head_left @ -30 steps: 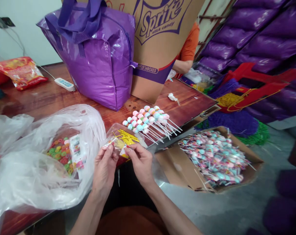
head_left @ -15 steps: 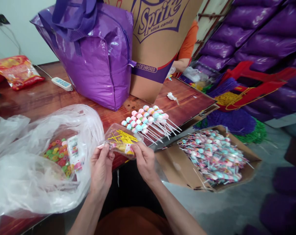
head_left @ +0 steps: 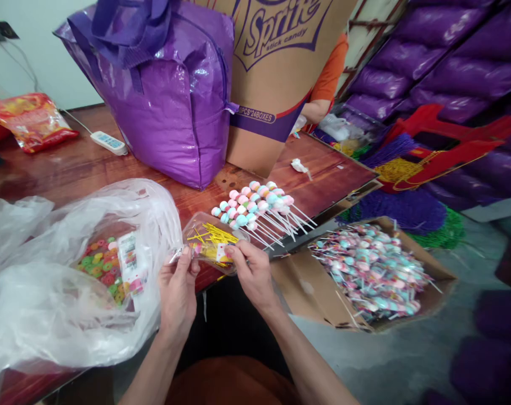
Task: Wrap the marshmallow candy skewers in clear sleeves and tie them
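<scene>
big clear bag [head_left: 48, 304] of ring candies lies left on bench [head_left: 70, 169]; small packet [head_left: 213, 243] of yellow ties is pinched over bench edge by left hand [head_left: 177, 289] and right hand [head_left: 251, 273]; lollipop row [head_left: 255, 205] just behind; lollipop box [head_left: 371, 270] on floor, right

The desk [head_left: 70, 169] is reddish-brown wood grain. On it, left of the purple bag [head_left: 171, 107], lies a red and yellow packet [head_left: 30, 121]. Right of the bag stands a tan carton [head_left: 272, 73] with purple lettering. Nearer lie pink, blue and white lollipops [head_left: 255, 205] on white sticks, yellow twist ties [head_left: 211, 236] in a clear pouch, and green, red and orange ring candies [head_left: 101, 267].
</scene>
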Action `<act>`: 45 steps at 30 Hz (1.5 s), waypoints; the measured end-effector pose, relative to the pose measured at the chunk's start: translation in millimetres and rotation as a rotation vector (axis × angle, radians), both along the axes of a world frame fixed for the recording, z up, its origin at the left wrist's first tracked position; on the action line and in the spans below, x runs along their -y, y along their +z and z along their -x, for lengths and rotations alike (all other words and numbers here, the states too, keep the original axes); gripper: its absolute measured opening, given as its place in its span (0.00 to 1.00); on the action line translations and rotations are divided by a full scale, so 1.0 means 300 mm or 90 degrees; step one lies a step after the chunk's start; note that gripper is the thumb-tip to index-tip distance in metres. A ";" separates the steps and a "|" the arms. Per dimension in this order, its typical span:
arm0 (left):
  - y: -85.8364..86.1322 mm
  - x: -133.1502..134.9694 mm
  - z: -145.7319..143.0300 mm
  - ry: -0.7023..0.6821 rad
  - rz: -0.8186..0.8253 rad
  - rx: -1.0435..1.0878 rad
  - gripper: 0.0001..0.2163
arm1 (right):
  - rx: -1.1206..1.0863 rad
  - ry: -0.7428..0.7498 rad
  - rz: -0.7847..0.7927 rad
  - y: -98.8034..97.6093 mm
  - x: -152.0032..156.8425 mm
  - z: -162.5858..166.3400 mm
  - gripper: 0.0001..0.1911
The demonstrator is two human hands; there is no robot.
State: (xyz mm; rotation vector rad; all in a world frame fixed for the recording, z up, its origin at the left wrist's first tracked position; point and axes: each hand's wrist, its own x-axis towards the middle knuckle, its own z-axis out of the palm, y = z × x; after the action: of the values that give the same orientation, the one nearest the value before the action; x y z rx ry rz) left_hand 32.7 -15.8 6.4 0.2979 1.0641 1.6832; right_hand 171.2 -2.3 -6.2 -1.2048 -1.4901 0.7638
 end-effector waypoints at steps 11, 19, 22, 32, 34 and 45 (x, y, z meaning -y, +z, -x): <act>0.021 -0.039 0.035 0.061 0.030 0.059 0.11 | 0.479 -0.262 -0.097 -0.075 -0.141 -0.118 0.10; 0.067 -0.076 0.097 0.086 0.123 0.150 0.09 | 0.403 -0.227 -0.091 -0.116 -0.166 -0.142 0.11; 0.080 -0.086 0.108 0.093 0.133 0.166 0.12 | 0.190 -0.149 -0.116 -0.066 -0.102 -0.137 0.08; 0.045 -0.094 0.100 0.090 0.098 0.151 0.10 | 0.181 -0.004 -0.211 0.034 0.057 -0.156 0.07; 0.029 -0.092 0.101 0.078 0.079 0.134 0.08 | 0.241 0.000 -0.232 0.031 0.056 -0.175 0.07; -0.021 -0.070 0.069 0.028 -0.057 -0.091 0.13 | 0.187 0.056 -0.146 0.028 0.060 -0.140 0.08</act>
State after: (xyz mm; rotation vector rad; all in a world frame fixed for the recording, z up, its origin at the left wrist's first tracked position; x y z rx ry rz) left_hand 12.1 5.1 0.1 0.4615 1.1086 1.7738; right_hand 213.1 -20.2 2.4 -1.1160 -1.8268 0.4695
